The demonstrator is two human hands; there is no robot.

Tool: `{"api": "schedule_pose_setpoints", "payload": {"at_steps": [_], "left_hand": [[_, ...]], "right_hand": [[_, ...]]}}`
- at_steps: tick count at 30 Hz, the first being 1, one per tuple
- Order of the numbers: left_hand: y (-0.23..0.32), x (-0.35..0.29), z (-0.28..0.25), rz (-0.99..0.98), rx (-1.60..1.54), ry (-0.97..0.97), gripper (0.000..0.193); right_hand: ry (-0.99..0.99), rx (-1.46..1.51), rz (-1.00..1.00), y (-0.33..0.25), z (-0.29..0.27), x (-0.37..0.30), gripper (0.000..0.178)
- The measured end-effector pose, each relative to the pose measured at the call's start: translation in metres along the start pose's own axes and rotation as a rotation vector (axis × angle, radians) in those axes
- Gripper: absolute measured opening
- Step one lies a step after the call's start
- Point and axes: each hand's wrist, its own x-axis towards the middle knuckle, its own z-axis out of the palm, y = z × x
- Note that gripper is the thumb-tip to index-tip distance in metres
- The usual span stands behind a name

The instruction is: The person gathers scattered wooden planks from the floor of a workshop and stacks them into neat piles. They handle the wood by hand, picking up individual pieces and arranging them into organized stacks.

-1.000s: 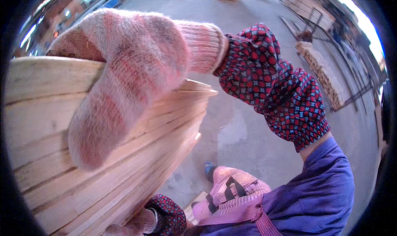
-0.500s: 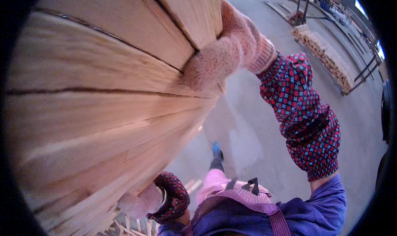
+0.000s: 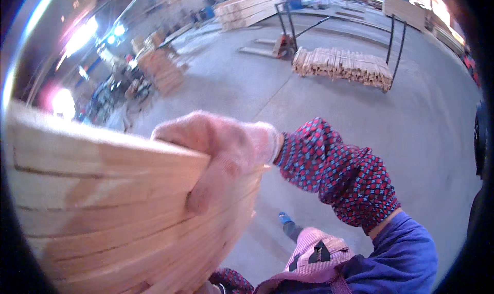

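A thick stack of pale wooden boards [image 3: 123, 206] fills the left and lower left, close in front of me. Over its upper right edge my right hand [image 3: 221, 150], in a pink knit glove, is closed, with the thumb on the near side and the fingers reaching over the top. Of my left hand [image 3: 207, 289] only a bit of glove shows at the bottom edge, against the stack's lower side. Its fingers are hidden behind the boards. Both forearms wear dark patterned sleeve covers.
Across the grey concrete floor [image 3: 257, 101] stands a cart [image 3: 395, 52] loaded with short wooden sticks [image 3: 342, 66]. Beside it is a pallet jack [image 3: 283, 46]. Farther off lie a large timber stack [image 3: 249, 10], a brownish pile [image 3: 160, 70] and dark clutter [image 3: 116, 93].
My view has lifted, bringing the hall's far side into sight. In the picture the board stack and my right hand now sit lower, and my left hand has mostly slipped out of view.
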Motion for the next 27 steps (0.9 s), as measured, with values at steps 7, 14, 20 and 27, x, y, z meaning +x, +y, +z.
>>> {"api": "schedule_pose_setpoints", "payload": {"at_steps": [7, 14, 20, 27], "left_hand": [[0.022, 0.026, 0.051, -0.09, -0.191, -0.145, 0.042], [0.021, 0.058, 0.085, -0.182, -0.231, -0.304, 0.043], [0.017, 0.056, 0.116, -0.218, -0.314, -0.379, 0.045], [0.002, 0.097, 0.2, -0.303, -0.5, -0.478, 0.047]], "right_hand": [[-0.151, 0.055, -0.073, -0.036, 0.043, 0.016, 0.054], [-0.192, 0.093, -0.054, -0.045, 0.048, 0.048, 0.054], [-0.054, 0.156, 0.034, -0.052, 0.03, 0.028, 0.053], [0.126, -0.034, -0.097, -0.043, -0.098, 0.084, 0.056]]}}
